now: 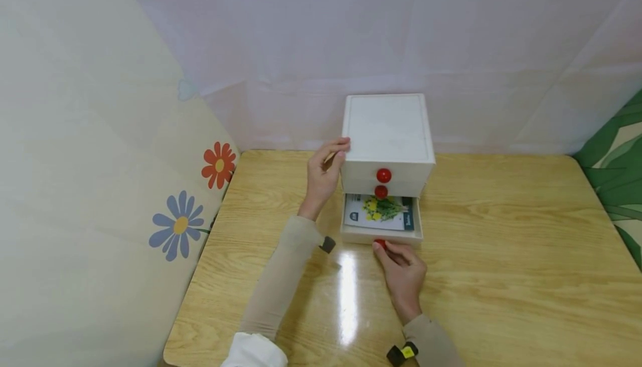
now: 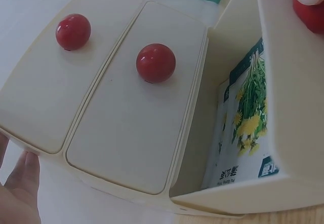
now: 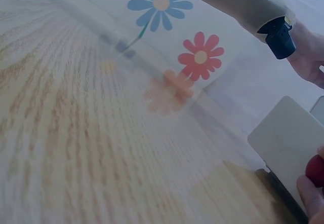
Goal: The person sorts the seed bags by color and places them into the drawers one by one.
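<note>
A white drawer box (image 1: 387, 127) with red ball knobs stands on the table. Its bottom drawer (image 1: 345, 233) is pulled out; inside lies a flat packet (image 1: 383, 211) printed with yellow flowers and green leaves. My right hand (image 1: 403, 275) pinches the red knob (image 1: 380, 243) of that drawer between thumb and fingers. At the box's left side, my left hand (image 1: 323, 175) rests its fingertips on the upper edge and side wall. In the left wrist view the two upper drawers, with their knobs (image 2: 156, 63), are closed.
The wooden table (image 1: 501, 233) extends on both sides of the box. Behind it hangs a pale cloth (image 1: 321, 49). A panel with painted flowers (image 1: 180, 225) borders the left side, and green leaf print (image 1: 619, 166) the right.
</note>
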A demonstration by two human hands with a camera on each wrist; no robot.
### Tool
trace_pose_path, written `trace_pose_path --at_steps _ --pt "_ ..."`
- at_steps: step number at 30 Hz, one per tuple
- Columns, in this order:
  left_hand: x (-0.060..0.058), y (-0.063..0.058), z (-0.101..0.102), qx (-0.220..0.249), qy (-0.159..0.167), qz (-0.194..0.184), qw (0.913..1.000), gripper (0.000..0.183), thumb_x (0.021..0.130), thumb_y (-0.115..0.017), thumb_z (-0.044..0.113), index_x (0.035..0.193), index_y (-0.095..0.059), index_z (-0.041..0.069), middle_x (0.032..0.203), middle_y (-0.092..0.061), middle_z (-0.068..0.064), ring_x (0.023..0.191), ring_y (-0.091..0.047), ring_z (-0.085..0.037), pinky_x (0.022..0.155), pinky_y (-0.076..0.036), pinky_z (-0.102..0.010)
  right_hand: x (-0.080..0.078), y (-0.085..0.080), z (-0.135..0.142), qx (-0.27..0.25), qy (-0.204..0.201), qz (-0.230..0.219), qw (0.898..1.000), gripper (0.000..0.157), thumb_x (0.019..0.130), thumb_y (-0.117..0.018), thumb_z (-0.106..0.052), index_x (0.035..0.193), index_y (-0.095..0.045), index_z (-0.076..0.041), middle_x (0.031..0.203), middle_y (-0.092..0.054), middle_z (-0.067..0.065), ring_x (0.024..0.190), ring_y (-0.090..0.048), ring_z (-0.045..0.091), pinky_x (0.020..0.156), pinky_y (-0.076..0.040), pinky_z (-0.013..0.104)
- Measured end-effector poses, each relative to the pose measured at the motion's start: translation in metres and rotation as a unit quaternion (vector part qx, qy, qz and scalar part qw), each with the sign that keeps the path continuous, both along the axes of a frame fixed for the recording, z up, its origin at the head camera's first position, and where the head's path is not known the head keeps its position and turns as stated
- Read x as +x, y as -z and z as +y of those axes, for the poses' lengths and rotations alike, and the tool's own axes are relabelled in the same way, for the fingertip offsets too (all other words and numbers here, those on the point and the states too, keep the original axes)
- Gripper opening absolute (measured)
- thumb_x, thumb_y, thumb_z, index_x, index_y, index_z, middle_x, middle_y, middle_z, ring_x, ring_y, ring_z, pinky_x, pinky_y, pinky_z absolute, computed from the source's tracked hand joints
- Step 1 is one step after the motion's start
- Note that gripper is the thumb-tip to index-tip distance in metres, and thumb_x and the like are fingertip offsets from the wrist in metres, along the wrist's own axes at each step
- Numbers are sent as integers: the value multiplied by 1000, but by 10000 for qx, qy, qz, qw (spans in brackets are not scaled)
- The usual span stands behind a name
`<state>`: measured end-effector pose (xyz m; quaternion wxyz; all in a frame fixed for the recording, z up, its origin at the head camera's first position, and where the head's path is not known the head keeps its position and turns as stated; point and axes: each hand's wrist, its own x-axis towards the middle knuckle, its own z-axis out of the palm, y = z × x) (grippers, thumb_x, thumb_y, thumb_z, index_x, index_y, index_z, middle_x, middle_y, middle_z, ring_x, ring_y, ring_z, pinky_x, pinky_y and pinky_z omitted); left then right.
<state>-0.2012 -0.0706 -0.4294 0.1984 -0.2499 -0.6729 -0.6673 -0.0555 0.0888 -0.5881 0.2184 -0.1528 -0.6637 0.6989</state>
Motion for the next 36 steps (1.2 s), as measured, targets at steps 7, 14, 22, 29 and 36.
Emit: trace_pose_path --at_steps 7,14,22,29,36 --pt "-1 1 -1 -5 -16 -13 10000 18 98 -55 -5 108 -64 -15 128 -61 -30 126 -58 -38 108 -49 -34 -2 -5 1 -55 26 45 10000 25 71 -89 -4 93 -77 0 93 -72 11 80 -72 4 75 -60 20" --pt "-1 1 -1 -16 -27 -9 10000 17 98 -55 -5 108 -65 -15 128 -61 -30 125 -58 -37 108 -49 -34 -5 -7 2 -132 -35 216 9997 27 71 -90 -5 94 -77 -1 96 -71 13 82 -73 6 76 -60 21" --pt "-1 1 0 -42 -59 -8 10000 18 97 -55 -5 108 -64 -15 128 -61 -31 125 -58 -39 107 -50 -34 -9 -9 1 -163 -60 160 9997 26 71 -91 -11 93 -78 -3 93 -71 10 83 -73 8 77 -60 22" --pt "-17 21 0 24 -88 17 10000 18 98 -56 -3 110 -66 -11 130 -62 -25 127 -58 -33 108 -49 -33 -13 -8 0 -173 -10 237 9996 27 71 -91 -12 92 -78 -2 91 -71 6 82 -73 9 76 -60 22" --pt "-8 10 0 -4 -48 12 10000 18 99 -55 -2 110 -66 -12 130 -62 -26 126 -58 -34 108 -49 -35 -17 -9 1 -258 -96 232 9994 27 72 -90 -12 93 -78 -2 95 -70 11 84 -73 10 78 -60 23"
